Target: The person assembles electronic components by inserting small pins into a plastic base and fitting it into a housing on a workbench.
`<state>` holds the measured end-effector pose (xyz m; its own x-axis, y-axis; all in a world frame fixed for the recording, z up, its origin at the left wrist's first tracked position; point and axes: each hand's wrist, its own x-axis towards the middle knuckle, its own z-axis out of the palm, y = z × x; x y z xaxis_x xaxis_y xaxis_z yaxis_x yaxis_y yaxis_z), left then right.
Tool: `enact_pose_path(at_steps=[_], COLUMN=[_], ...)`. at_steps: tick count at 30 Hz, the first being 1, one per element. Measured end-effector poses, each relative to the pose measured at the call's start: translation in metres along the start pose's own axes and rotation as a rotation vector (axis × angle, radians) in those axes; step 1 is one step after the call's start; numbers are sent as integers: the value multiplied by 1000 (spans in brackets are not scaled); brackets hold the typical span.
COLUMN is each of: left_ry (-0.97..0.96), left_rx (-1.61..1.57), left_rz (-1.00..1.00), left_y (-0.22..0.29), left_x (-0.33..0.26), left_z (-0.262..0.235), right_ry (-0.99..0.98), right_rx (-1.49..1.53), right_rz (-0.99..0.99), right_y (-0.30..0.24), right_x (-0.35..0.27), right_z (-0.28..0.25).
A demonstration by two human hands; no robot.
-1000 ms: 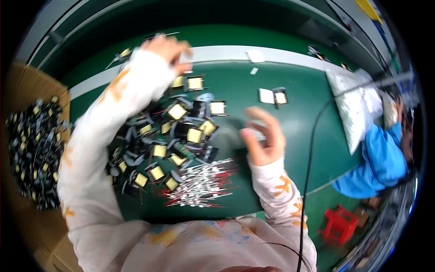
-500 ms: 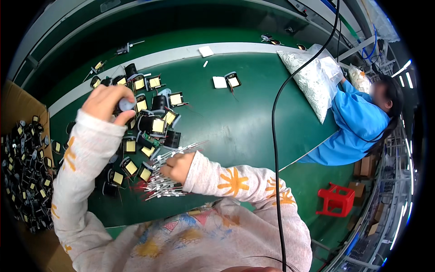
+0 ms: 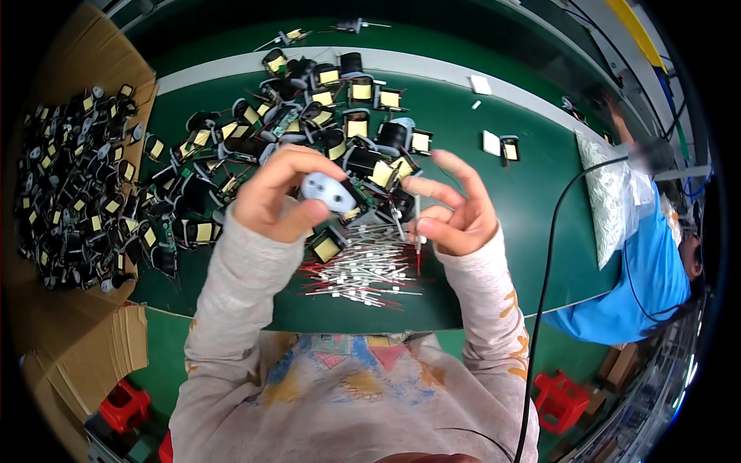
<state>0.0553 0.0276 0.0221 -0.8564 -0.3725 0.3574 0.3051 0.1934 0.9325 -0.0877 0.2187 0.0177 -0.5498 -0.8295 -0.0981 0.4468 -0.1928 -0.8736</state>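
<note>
Pinching a black electronic module (image 3: 328, 191) with a grey oval end cap, the left hand (image 3: 266, 194) curls its thumb and fingers around it above the green table (image 3: 494, 270). Just beside it, the right hand (image 3: 467, 220) has thumb and finger brought together on a thin white-and-red wire lead (image 3: 418, 224), its other fingers loosely spread. Below the hands lies a loose pile of similar wire leads (image 3: 363, 270); farther out and to the left spreads a heap of yellow-padded modules (image 3: 243, 147). More modules fill the cardboard box (image 3: 93, 54) at the left. Toward the right sit a plastic bag of white pieces (image 3: 606, 204) and a co-worker in blue (image 3: 644, 285)
</note>
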Motion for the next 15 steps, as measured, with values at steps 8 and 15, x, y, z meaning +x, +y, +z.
enact_pose_path(at_steps=[8, 15], left_ry=[-372, -321], left_rx=[14, -35], left_rz=[-130, -115], left_y=[7, 8], left_x=[-4, -6], left_z=[12, 13], right_ry=[-45, -142], right_rx=[129, -20], right_rz=[-102, -159], right_y=[3, -8], right_x=[14, 18], right_z=[21, 40])
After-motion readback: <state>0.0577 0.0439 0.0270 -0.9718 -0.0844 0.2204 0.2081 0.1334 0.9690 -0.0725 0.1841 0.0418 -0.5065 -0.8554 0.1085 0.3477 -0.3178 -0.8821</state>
